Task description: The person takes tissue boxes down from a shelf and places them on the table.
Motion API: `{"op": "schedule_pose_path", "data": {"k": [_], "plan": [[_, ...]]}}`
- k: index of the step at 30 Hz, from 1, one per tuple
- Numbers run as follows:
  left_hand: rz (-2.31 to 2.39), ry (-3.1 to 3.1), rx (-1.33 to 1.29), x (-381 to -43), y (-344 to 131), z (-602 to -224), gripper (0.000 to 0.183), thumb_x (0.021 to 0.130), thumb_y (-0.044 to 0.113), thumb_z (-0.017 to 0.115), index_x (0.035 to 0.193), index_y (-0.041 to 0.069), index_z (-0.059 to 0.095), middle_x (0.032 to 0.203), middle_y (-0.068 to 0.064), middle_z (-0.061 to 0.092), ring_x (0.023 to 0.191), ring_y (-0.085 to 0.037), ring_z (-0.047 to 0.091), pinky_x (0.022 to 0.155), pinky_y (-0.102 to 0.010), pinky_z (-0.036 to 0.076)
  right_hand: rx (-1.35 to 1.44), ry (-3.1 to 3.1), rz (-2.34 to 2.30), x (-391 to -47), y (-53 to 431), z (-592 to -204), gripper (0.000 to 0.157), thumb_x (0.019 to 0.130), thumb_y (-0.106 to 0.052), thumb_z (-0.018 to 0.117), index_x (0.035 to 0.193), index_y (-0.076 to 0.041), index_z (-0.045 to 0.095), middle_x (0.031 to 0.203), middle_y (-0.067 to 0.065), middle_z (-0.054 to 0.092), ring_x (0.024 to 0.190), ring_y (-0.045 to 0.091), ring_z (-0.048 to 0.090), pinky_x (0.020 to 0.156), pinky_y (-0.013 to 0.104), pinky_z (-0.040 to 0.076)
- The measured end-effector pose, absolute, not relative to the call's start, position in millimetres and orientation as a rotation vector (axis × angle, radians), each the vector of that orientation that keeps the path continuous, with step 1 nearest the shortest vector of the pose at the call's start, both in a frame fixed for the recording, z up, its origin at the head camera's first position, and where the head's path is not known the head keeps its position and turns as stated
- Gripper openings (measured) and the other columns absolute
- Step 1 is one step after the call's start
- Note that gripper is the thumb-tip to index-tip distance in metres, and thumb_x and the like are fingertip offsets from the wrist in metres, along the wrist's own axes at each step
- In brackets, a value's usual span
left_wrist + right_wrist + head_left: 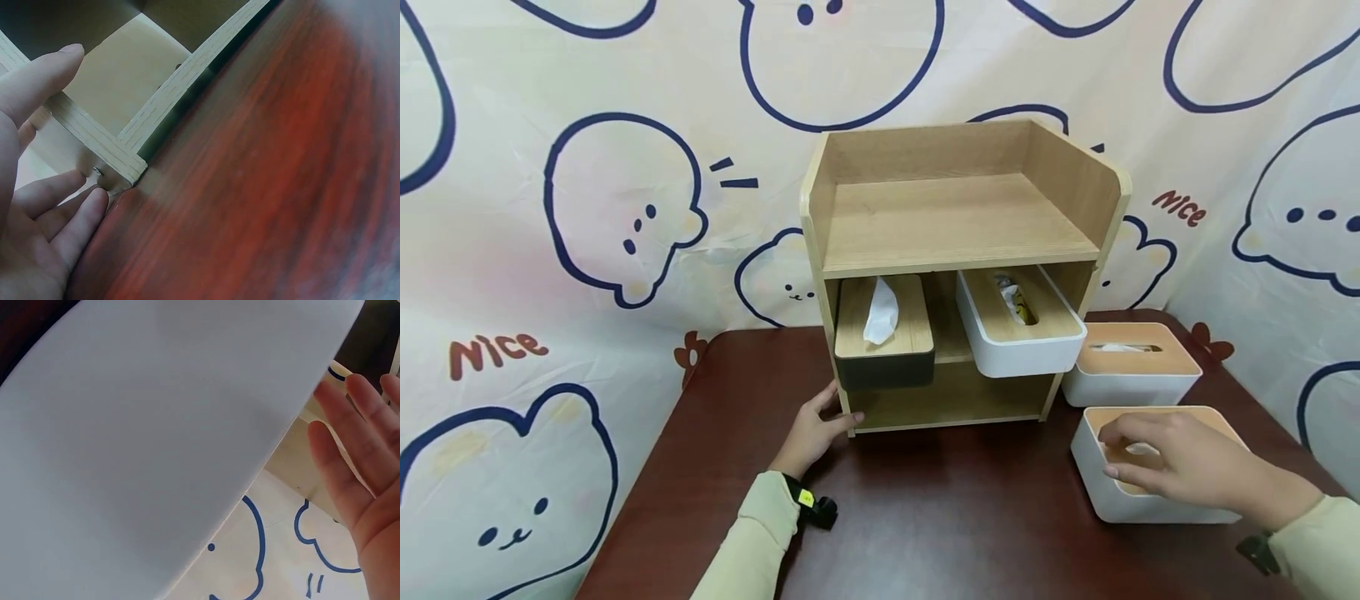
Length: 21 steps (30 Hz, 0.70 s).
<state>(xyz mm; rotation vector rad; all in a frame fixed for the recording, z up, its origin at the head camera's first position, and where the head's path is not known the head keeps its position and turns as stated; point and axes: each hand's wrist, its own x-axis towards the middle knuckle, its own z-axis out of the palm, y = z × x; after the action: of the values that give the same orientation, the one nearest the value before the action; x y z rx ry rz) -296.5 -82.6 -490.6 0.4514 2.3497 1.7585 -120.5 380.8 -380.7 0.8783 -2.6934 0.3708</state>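
The smooth white side of a box (137, 450) fills most of the right wrist view, its edge running on a slant from upper right to lower middle. At the right, the right hand (365, 469) reaches up with fingers apart and slightly bent; whether a fingertip touches the box is unclear. Behind are part of a wooden shelf (290, 456) and a pale cloth (281, 531) with blue outlines. A dark bench (22, 328) shows at upper left.

- Shelf (962, 221) on table (925, 517), backdrop (625, 350) behind.
- In shelf's middle tier: left box (885, 372), right box (1028, 358).
- Right of shelf, on table: rear box (1131, 387), front box (1138, 506) before it.
- Left hand (812, 433) at shelf's lower left edge.
- Right hand (1195, 462) over front box.
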Motion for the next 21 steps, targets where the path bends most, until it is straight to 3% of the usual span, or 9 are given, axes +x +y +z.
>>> {"op": "schedule_pose_path", "data": {"k": [6,12,16,21], "plan": [[1.752,2.37,0.475,-288.2,-83.3,-478.7,0.079,0.085,0.03,0.077,0.152,0.024,0.036,0.144,0.0,0.047,0.131,-0.021,0.043,0.1,-0.044,0.04,0.817,-2.737,0.474,-125.9,381.5,-374.9,0.028,0.082,-0.024,0.08,0.107,-0.023,0.067,0.097,-0.019,0.064,0.083,0.0,0.064,0.071,0.023,0.05],[1.785,2.357,0.453,-297.0,-83.5,-488.4,0.08,0.084,0.03,0.079,0.151,0.026,0.036,0.143,0.002,0.048,0.131,-0.021,0.043,0.1,-0.044,0.04,0.695,-2.782,0.406,-127.8,380.3,-364.7,0.026,0.084,-0.031,0.078,0.108,-0.027,0.068,0.098,-0.022,0.064,0.086,-0.003,0.062,0.071,0.032,0.05],[1.788,2.371,0.436,-307.6,-83.7,-507.4,0.084,0.081,0.039,0.08,0.151,0.03,0.036,0.146,0.005,0.044,0.137,-0.019,0.034,0.105,-0.047,0.033,0.684,-2.792,0.47,-130.6,382.0,-361.6,0.024,0.085,-0.027,0.077,0.107,-0.026,0.068,0.099,-0.02,0.065,0.086,-0.002,0.063,0.074,0.029,0.051],[1.81,2.393,0.446,-308.3,-83.0,-515.1,0.084,0.078,0.044,0.081,0.149,0.032,0.038,0.146,0.006,0.045,0.137,-0.02,0.033,0.105,-0.05,0.033,0.613,-2.825,0.543,-135.9,385.2,-356.4,0.02,0.09,-0.027,0.072,0.109,-0.025,0.068,0.101,-0.018,0.065,0.089,0.001,0.062,0.074,0.027,0.051]]}}
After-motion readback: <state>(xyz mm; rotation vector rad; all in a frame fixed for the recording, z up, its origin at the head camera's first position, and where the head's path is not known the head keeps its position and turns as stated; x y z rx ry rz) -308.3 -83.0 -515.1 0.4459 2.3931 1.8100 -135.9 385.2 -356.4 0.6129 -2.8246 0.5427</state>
